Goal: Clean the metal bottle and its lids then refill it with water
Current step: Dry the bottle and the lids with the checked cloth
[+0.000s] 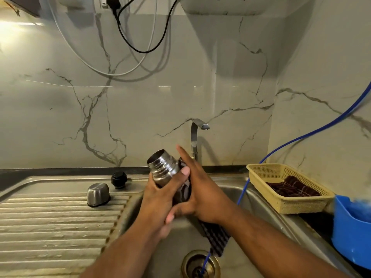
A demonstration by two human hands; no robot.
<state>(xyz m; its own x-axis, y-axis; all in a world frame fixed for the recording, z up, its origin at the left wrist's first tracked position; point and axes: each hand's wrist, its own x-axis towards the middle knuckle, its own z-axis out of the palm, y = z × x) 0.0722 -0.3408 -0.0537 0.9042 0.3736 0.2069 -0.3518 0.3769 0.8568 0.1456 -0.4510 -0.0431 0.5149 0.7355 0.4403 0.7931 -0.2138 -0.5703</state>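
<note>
My left hand (158, 199) grips the open metal bottle (164, 167) tilted over the sink (267, 215), so my right hand (202, 191), fingers straight, presses the dark cloth (216, 237) along it.

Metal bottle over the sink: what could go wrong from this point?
1. The metal bottle is tilted, gripped by the left hand while the right hand presses a cloth on it; it might slip into the sink.
2. The cloth's hanging end nears the blue tube running into the drain and could snag it.
3. The steel cap and black stopper sit near the basin edge; a nudge might drop them in.
</note>
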